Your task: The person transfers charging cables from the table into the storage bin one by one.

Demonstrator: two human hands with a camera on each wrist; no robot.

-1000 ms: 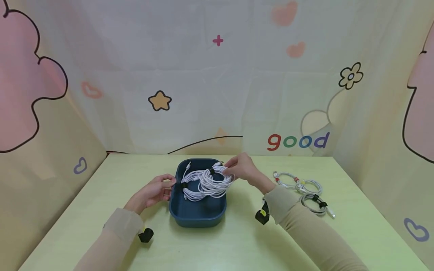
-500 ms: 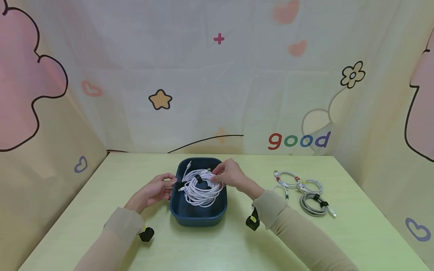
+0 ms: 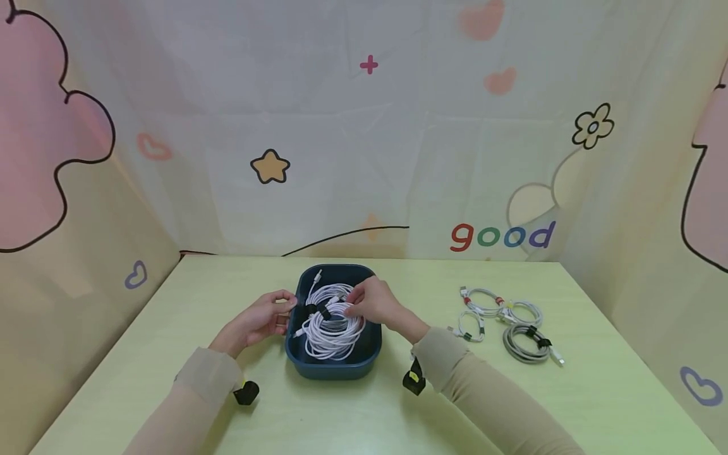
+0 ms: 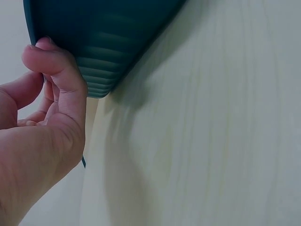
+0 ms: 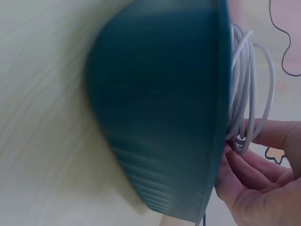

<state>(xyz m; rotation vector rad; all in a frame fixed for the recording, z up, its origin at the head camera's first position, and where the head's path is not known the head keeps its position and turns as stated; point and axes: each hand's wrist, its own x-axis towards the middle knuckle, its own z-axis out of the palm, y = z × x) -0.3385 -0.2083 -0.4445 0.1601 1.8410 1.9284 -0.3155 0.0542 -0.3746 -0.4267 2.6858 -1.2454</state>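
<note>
A dark blue plastic bin (image 3: 334, 373) stands on the table in front of me. My left hand (image 3: 263, 321) grips its left rim between thumb and fingers; the left wrist view shows the fingers (image 4: 66, 70) against the ribbed side. Inside the bin lies a coiled white cable (image 3: 325, 291) with a black tie. A second coiled white cable (image 3: 332, 347), also tied in black, overlaps it towards the front. My right hand (image 3: 376, 303) pinches this second coil at its upper right, over the bin. In the right wrist view, its loops (image 5: 242, 89) stick up past the rim.
To the right on the table (image 3: 432, 284) lie a white cable coil with red ties (image 3: 483, 311), one with a yellow tie (image 3: 529, 313), a small white coil (image 3: 471, 335) and a grey coil (image 3: 523, 357). A patterned curtain (image 3: 341, 126) hangs behind.
My right hand has moved left and towards me with the white cable coil, from the bin's right rim to over its middle. The left hand stays at the left rim.
</note>
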